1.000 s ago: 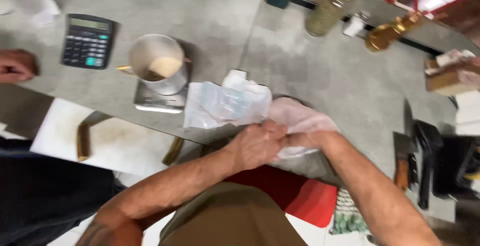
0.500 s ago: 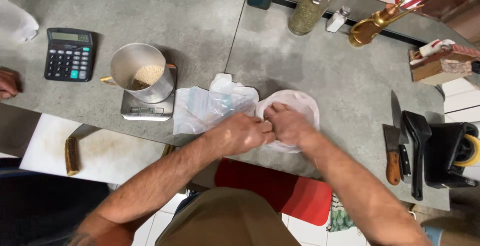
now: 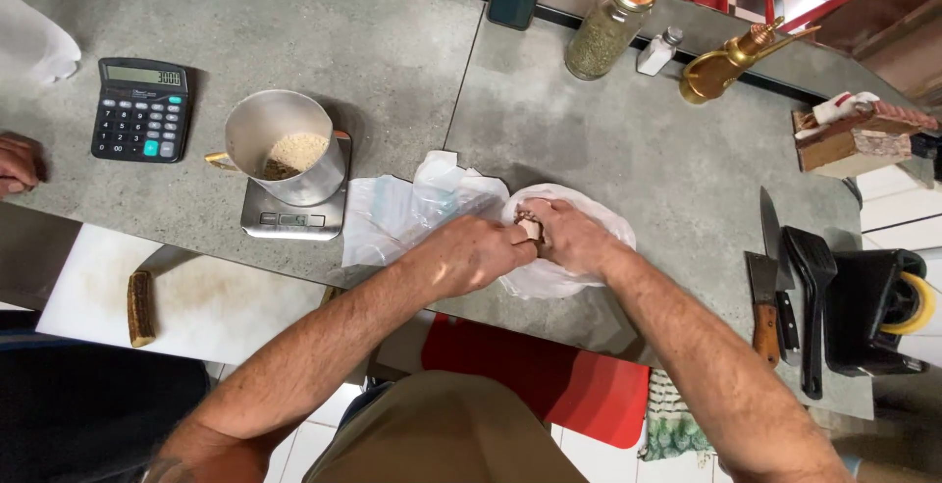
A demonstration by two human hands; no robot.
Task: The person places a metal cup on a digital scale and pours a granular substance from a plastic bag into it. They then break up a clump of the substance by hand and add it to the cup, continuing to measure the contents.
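My left hand and my right hand meet over a small clear plastic bag lying on the grey counter. Both hands pinch the gathered neck of the bag between their fingers. The bag holds something pale, mostly hidden under my right hand. Just to the left lies a crumpled pile of empty clear plastic bags, touching my left hand.
A metal cup with grain stands on a small scale. A black calculator is at the left, beside another person's hand. At the back stand a herb jar, shaker and brass pourer. Knives lie right.
The view has steadied and shifted. My hands have stayed together on the bag's neck, and the bag now lies flatter on the counter, bunched tighter under my fingers.
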